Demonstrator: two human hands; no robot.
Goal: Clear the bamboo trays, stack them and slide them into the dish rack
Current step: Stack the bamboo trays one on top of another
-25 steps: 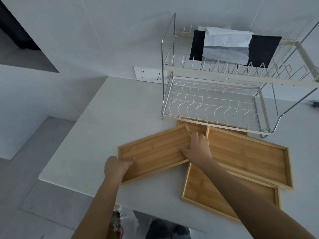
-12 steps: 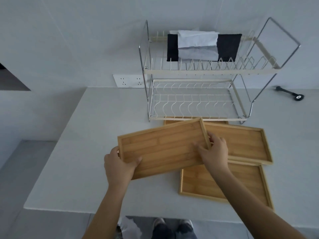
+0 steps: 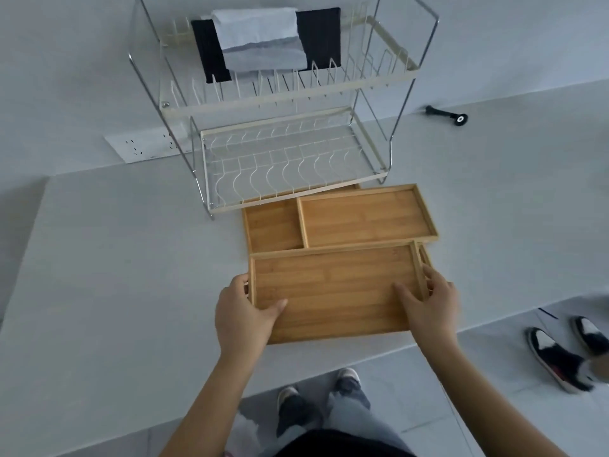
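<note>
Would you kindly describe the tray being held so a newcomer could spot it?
Start at the wire dish rack on the white counter. Three bamboo trays lie before it; the held tray is nearest the counter's edge, the only one with a hand at each end.

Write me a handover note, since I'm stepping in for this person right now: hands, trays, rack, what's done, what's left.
Left hand and right hand grip the short ends of the near tray, thumbs inside.
It lies over the big bottom tray, whose far edge is already under the dish rack.
The far tray also rests on the bottom tray, offset to the right.
Done: all three trays are empty.
Left: square them into one stack and slide it into the rack. The lower shelf is empty; cloths hang on the upper shelf.
</note>
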